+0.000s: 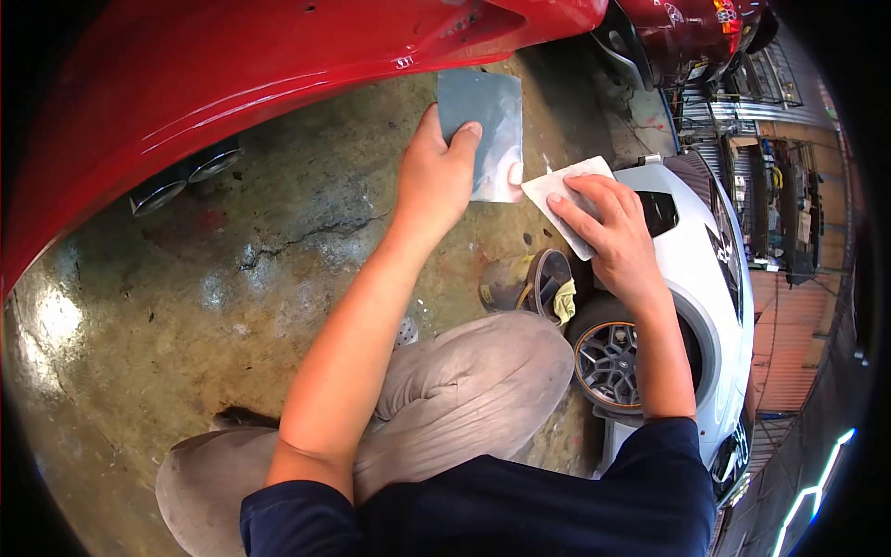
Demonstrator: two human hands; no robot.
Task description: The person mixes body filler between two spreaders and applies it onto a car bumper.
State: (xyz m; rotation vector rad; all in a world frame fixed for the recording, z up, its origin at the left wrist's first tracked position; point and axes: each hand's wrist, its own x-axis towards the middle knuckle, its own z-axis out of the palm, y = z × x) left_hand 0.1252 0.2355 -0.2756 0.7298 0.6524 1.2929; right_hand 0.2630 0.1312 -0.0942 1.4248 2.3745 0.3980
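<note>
My left hand (440,176) grips a flat grey-green plate (483,121) by its left edge, thumb on top. A whitish smear of paste lies on the plate's lower right part. My right hand (608,223) holds a pale, thin spreader (566,209), with fingers spread over its face. The spreader's left corner touches or nearly touches a pinkish-white dab (515,174) at the plate's lower right edge. Both things are held in the air, just below the edge of a red car panel (325,56).
Below the hands, a round container (512,283) with a yellowish cloth (564,302) stands on the stained concrete floor (278,251). A white car (691,232) is at the right, a dark red vehicle (682,42) at the top right. Two exhaust tips (190,176) show under the red panel.
</note>
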